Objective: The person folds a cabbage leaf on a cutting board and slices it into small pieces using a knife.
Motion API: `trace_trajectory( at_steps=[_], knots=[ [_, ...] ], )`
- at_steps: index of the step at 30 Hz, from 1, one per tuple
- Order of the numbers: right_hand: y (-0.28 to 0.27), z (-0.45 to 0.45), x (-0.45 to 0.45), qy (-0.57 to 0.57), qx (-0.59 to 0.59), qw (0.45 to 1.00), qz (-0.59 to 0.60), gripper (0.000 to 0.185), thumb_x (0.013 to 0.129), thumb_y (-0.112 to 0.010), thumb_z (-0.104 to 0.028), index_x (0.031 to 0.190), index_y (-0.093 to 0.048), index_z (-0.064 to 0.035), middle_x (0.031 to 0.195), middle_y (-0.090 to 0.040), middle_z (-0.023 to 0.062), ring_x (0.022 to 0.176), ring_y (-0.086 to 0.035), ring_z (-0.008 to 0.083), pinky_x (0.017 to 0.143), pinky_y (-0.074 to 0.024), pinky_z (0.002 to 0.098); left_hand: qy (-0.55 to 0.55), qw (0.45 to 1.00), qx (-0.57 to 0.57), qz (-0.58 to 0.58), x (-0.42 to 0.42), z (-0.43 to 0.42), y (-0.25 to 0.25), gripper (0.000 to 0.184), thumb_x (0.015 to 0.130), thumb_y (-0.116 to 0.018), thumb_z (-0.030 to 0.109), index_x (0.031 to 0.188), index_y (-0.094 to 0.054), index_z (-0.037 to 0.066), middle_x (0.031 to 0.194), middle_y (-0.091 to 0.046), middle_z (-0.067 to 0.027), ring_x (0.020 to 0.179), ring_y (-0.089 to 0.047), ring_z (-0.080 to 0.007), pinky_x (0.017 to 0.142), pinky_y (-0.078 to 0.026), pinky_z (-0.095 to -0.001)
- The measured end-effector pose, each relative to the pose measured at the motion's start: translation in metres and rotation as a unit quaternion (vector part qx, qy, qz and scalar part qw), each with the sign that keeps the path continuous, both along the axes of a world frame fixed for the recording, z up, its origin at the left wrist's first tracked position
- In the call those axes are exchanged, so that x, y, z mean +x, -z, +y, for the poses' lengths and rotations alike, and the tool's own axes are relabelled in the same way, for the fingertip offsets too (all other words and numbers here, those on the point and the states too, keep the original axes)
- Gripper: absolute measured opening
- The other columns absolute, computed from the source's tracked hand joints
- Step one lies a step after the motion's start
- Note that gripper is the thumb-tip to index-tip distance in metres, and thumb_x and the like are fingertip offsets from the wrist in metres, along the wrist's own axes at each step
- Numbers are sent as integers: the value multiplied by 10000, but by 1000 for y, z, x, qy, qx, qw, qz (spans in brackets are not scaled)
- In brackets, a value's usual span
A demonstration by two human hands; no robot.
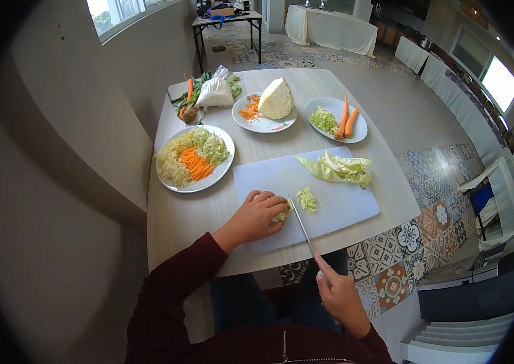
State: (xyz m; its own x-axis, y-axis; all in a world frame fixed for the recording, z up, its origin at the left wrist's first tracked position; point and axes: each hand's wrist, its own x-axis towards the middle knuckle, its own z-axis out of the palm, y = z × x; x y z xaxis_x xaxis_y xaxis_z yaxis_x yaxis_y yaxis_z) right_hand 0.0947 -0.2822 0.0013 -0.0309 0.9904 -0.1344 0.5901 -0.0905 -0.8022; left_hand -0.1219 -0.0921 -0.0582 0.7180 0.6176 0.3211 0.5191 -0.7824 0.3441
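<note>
My right hand (341,296) grips a knife (303,227), its blade pointing away from me over the white cutting board (269,176). With curled fingers, my left hand (257,216) presses down a small bunch of cabbage strips (282,215) just left of the blade. A little pile of chopped cabbage (307,199) lies to the right of the blade. Toward the board's far right corner rest some loose cabbage leaves (337,167). The knife's handle is mostly hidden inside my right hand.
Left of the board stands a plate (228,159) of shredded vegetables. Behind are a plate (281,126) with a cabbage wedge (277,100) and an oval plate (361,134) with carrots (347,121). A white bag (216,93) sits beside greens at the far left.
</note>
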Motion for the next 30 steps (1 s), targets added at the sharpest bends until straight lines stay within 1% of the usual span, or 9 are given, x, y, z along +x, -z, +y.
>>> trace_trajectory(
  at_steps=[2, 8, 14, 17, 20, 23, 26, 29, 30],
  knots=[
    [6, -1, 0, -18, 25, 999, -10, 476, 985, -492, -104, 1458, -462, -62, 535, -537, 65, 468, -585, 142, 505, -489, 318, 2, 1000, -5, -2, 0, -1, -2, 331, 833, -675, 228, 1148, -652, 128, 1235, -622, -32, 1192, -542, -228, 1054, -353, -460],
    [4, 3, -1, -31, -9, 999, -10, 484, 993, -473, -115, 1472, -433, -55, 539, -554, 65, 453, -598, 153, 481, -509, 312, 2, 1000, -2, -1, 0, 0, -1, 332, 833, -676, 228, 1146, -652, 119, 1230, -621, -31, 1192, -539, -223, 1056, -352, -462],
    [20, 39, -4, -20, -1, 1000, 2, 490, 994, -459, -119, 1481, -426, -74, 540, -553, 64, 441, -594, 149, 473, -518, 304, 0, 1000, 10, 1, 0, -1, 0, 354, 821, -685, 207, 1165, -656, 129, 1233, -625, -23, 1190, -548, -221, 1034, -364, -441],
    [22, 49, -11, -6, 9, 1000, -2, 492, 957, -490, -131, 1435, -450, -20, 660, -570, 304, 654, -612, 472, 603, -466, 519, 1, 1000, 12, 3, 0, -1, -1, 369, 815, -688, 198, 1176, -655, 136, 1238, -627, -22, 1191, -551, -220, 1026, -368, -432],
    [20, 44, -13, -12, 19, 1000, -21, 497, 955, -489, -132, 1436, -447, -19, 650, -571, 301, 640, -610, 473, 604, -459, 536, -1, 1000, 12, 7, 0, -1, -1, 367, 816, -687, 200, 1176, -653, 133, 1239, -627, -24, 1191, -551, -221, 1028, -367, -431],
    [14, 23, -11, -26, 64, 995, -75, 495, 967, -484, -98, 1459, -444, -59, 523, -500, 214, 446, -560, 345, 496, -450, 423, -1, 1000, 14, 0, -1, 0, 0, 336, 829, -680, 226, 1149, -657, 126, 1228, -627, -27, 1188, -545, -219, 1045, -356, -447],
    [-11, 3, -5, -30, 5, 997, -74, 493, 961, -496, -98, 1450, -452, -54, 544, -484, 233, 474, -548, 390, 496, -408, 442, 0, 1000, 6, -8, -1, 0, -1, 320, 837, -675, 235, 1135, -659, 122, 1225, -627, -29, 1188, -542, -219, 1053, -351, -457],
    [-29, -1, 1, -38, -44, 996, -75, 491, 952, -504, -116, 1431, -458, -21, 619, -570, 274, 607, -607, 459, 595, -461, 530, -1, 1000, 1, -11, 0, -1, 1, 315, 838, -675, 231, 1132, -659, 121, 1222, -630, -29, 1187, -544, -218, 1054, -351, -456],
    [-25, -1, 2, -31, -34, 997, -55, 485, 953, -508, -117, 1427, -466, -26, 615, -566, 269, 599, -606, 452, 586, -461, 514, -3, 1000, 2, -11, 0, -1, 1, 313, 838, -676, 230, 1131, -660, 121, 1220, -631, -28, 1186, -545, -218, 1054, -351, -456]
  ],
)
